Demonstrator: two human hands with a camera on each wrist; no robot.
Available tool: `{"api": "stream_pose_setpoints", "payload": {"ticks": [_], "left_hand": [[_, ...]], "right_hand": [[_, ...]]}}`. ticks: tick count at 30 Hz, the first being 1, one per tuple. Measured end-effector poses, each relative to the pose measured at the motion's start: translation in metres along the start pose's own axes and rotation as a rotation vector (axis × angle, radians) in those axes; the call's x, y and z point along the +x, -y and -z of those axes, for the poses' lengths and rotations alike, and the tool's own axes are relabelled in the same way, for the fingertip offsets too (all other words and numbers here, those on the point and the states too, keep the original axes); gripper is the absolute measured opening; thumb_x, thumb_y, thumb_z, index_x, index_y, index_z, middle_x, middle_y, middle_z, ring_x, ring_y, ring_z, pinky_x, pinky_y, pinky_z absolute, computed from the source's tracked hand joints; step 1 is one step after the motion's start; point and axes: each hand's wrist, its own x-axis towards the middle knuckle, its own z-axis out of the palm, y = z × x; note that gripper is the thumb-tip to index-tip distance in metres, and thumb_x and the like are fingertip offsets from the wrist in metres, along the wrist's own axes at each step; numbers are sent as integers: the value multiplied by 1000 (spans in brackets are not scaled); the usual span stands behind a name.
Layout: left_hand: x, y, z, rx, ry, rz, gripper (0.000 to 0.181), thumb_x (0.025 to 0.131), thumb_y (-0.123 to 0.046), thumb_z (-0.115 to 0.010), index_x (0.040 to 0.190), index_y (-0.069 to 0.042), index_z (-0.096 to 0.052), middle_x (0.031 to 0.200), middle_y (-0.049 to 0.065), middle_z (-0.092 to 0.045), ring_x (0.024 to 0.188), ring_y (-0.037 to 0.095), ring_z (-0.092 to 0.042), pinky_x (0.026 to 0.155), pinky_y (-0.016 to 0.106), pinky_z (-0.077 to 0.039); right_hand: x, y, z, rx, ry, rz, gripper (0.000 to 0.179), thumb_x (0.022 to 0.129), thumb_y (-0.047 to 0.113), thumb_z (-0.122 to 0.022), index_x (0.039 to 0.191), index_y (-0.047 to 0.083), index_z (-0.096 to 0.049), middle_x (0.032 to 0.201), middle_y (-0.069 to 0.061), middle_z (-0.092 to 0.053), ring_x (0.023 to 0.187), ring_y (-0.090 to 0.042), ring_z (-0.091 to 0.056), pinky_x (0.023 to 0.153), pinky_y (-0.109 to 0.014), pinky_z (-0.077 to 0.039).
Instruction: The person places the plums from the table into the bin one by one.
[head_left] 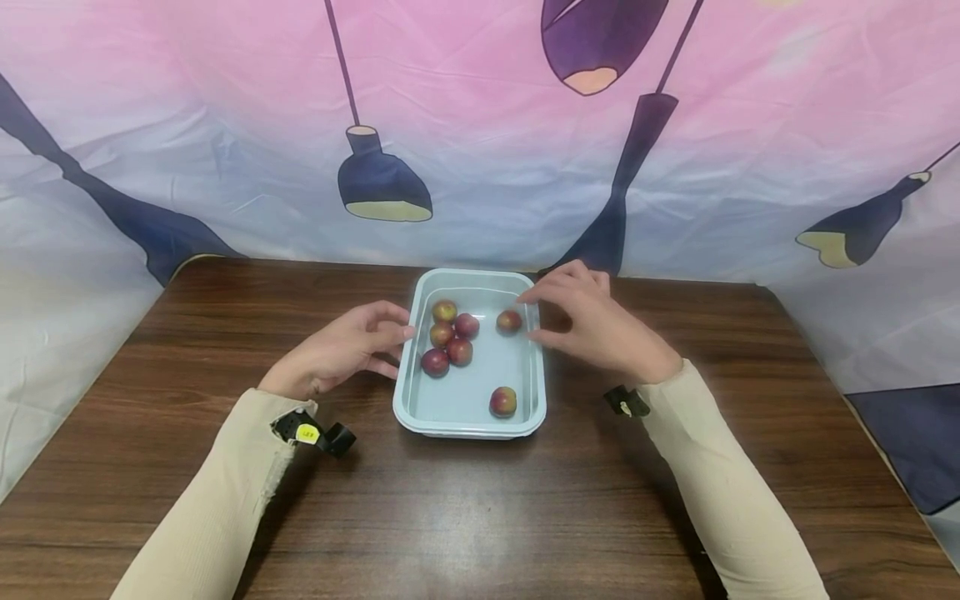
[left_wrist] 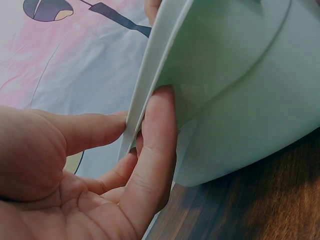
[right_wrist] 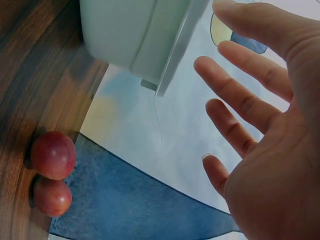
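Note:
A pale blue plastic tray [head_left: 471, 429] sits on the table with several red-and-yellow plums inside. Most of these plums [head_left: 460, 351] cluster in its left half, one plum [head_left: 503, 402] lies near the front right corner, and another plum [head_left: 508, 322] is by the right wall. My left hand [head_left: 352, 343] pinches the tray's left rim, thumb on top and fingers under the edge [left_wrist: 145, 95]. Beside the right rim, my right hand [head_left: 592, 321] is held with fingers spread and nothing in it. In the right wrist view two more plums [right_wrist: 53, 155] rest on the table outside the tray.
The brown wood-grain table [head_left: 465, 525] extends around the tray. Behind it hangs a pink and blue cloth [head_left: 480, 192] printed with dark lamps, meeting the table's back edge close to the tray's far end.

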Motion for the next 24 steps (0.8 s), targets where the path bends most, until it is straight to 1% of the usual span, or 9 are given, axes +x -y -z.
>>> {"api": "stream_pose_setpoints", "payload": {"ticks": [5,10,15,24], "left_hand": [[0,0,0,4,1,-6,44,107,-17,-51,142,7,-37,128,33,-61,104,30,-71,86,44,-65],[0,0,0,7,2,-10,44,107,-17,-51,142,7,-37,128,34,-60,104,30,-71,86,44,-65],[0,0,0,5,2,-7,44,107,-16,-51,142,7,-37,129,35,-59,103,31,-71,86,44,-65],[0,0,0,-1,-3,-3,44,107,-15,-51,141,8,-37,128,35,-60,102,31,-71,86,44,-65]], "right_hand": [[-1,-4,2,4,3,-18,44,88,28,-82,129,21,-68,127,3,-67,121,-17,-41,99,-43,-27],[0,-8,1,-4,-5,-35,45,87,29,-83,128,18,-68,127,4,-66,120,-17,-40,97,-43,-27],[0,-13,1,7,-14,-47,47,86,32,-84,128,18,-69,125,3,-68,118,-17,-40,96,-43,-26],[0,-21,3,8,-20,-71,47,87,29,-83,130,17,-68,125,0,-69,119,-20,-41,98,-47,-28]]}}
